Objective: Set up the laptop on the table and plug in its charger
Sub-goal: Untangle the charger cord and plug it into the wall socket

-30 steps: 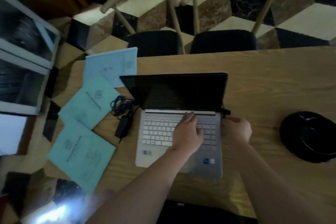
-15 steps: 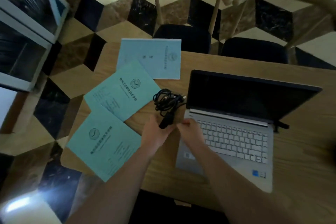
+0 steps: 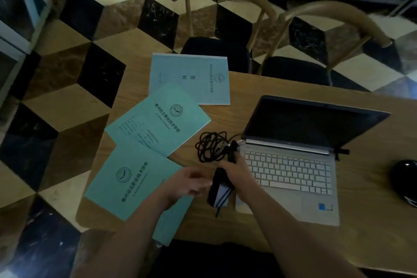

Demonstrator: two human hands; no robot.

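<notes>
A silver laptop (image 3: 293,178) stands open on the wooden table (image 3: 372,221), its screen dark. The black charger brick (image 3: 217,185) is lifted just left of the laptop's front corner, with its coiled black cable (image 3: 209,146) lying on the table beyond it. My right hand (image 3: 239,176) grips the brick and the cable near it. My left hand (image 3: 189,184) is beside the brick on its left, fingers curled toward it; the blur hides whether it touches.
Three pale blue booklets (image 3: 158,124) lie fanned across the table's left end. A black round object (image 3: 406,180) sits at the right edge. Two wooden chairs (image 3: 216,52) with dark seats stand behind the table, on a checkered floor.
Both hands left the laptop and went left to the charger. The brick is now lifted off the table toward me. The camera has swung left.
</notes>
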